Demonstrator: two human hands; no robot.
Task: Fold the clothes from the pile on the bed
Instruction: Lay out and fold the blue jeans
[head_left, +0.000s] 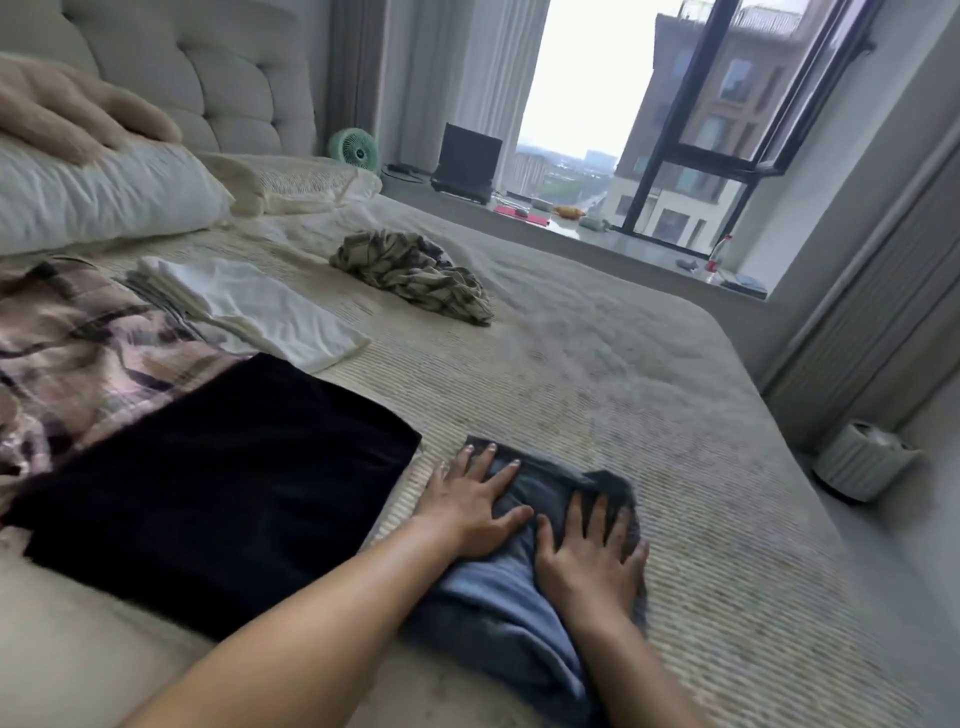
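A blue-grey garment (519, 608) lies folded on the bed near the front. My left hand (470, 496) presses flat on its far left part, fingers spread. My right hand (592, 551) presses flat on its right side, fingers straight. To the left lies a folded black garment (218, 483). Behind that is a folded white garment (260, 306). A pink plaid garment (78, 348) lies at the far left. Crumpled and unfolded, a patterned olive garment (415, 275) sits in the middle of the bed.
The bed (649, 389) has a ribbed beige cover. Pillows (104, 192) and a tufted headboard stand at the back left. A window sill holds a green fan (357, 149), a laptop (467, 163) and a bottle (718, 257). A white round appliance (862, 462) stands on the floor at right.
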